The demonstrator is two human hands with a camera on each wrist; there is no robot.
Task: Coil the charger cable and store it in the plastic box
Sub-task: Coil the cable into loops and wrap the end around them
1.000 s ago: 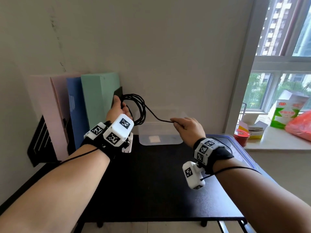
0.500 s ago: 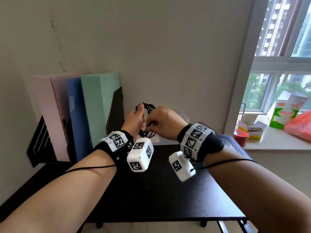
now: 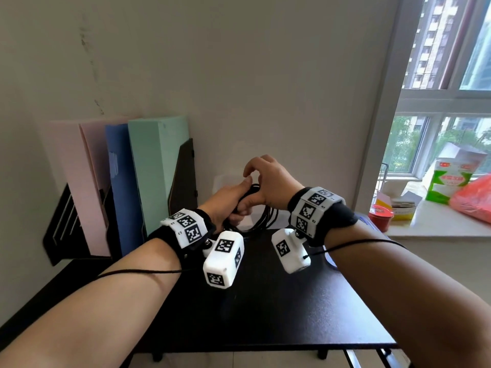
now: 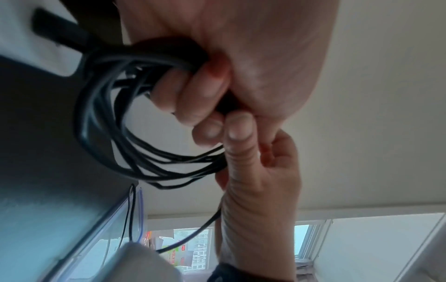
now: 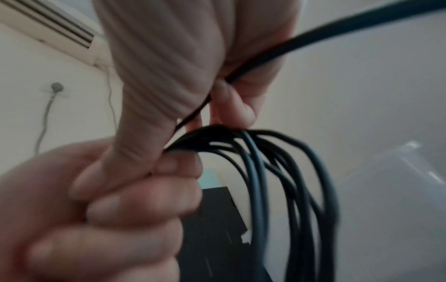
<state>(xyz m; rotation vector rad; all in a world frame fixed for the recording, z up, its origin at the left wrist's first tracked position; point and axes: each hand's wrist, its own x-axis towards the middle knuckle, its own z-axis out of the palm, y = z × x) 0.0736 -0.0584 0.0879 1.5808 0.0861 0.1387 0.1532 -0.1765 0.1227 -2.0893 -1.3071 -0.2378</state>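
Above the counter (image 3: 265, 301), near the wall, both hands meet on the cable (image 3: 261, 221). Left hand (image 3: 228, 200) has its fingers curled through the loops, gripping the bundle w/ the coil hanging below. Right hand (image 3: 268, 181) pinches a strand btwn thumb and fingers right at the top of the bundle; one stretch runs off past its palm, so I judge the coil isn't closed yet.

To do this bit well, I'd say: keep the left grip firm so loops don't spring apart, feed the last length w/ the right hand at the same loop size, tuck the end under a turn, and don't yank, since thin cable kinks.

Box (image 3: 225, 181) sits at the back of the counter against the wall, just beyond the hands, mostly hidden by them. It's clear plastic w/ no lid on that I can make out; can't tell what's inside. Cable isn't in it yet.
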